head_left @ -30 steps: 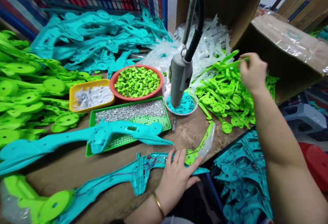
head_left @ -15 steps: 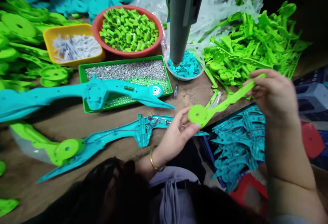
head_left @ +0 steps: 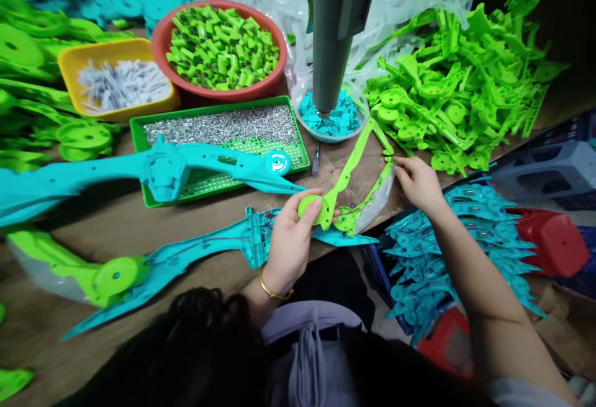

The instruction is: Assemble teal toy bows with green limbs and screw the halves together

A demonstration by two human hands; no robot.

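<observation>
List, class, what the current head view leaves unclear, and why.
Head view:
Lower turquoise part: a stretch is hidden behind the left grip.
Disc-ended green part: its underside faces away.
Upper turquoise part: cut off by the left edge.
Grey tool: cut off by the top edge.
Metal pieces in the green tray: too small to tell apart.

- We see moderate light on the brown tabletop [head_left: 139, 227].
- We find the upper-right corner nearly black.
- We read the left hand [head_left: 291, 239] fairly sharply, the left edge softer.
</observation>
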